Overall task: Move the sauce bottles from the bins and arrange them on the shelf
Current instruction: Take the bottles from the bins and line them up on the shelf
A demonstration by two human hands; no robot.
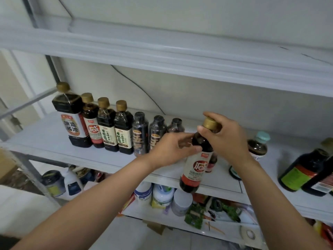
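Your right hand (228, 138) grips the gold-capped neck and your left hand (171, 148) pinches the shoulder of the dark, red-and-white-labelled sauce bottle (193, 168), which hangs before the front edge of the white shelf (54, 141). Placing step, I reckon: raise it over the lip, then stand it upright.

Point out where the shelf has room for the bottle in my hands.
Bare shelf left of the big soy bottle, and between the teal-capped bottle and the green-labelled bottle. Crowded: the row from the soy bottle to the held bottle.
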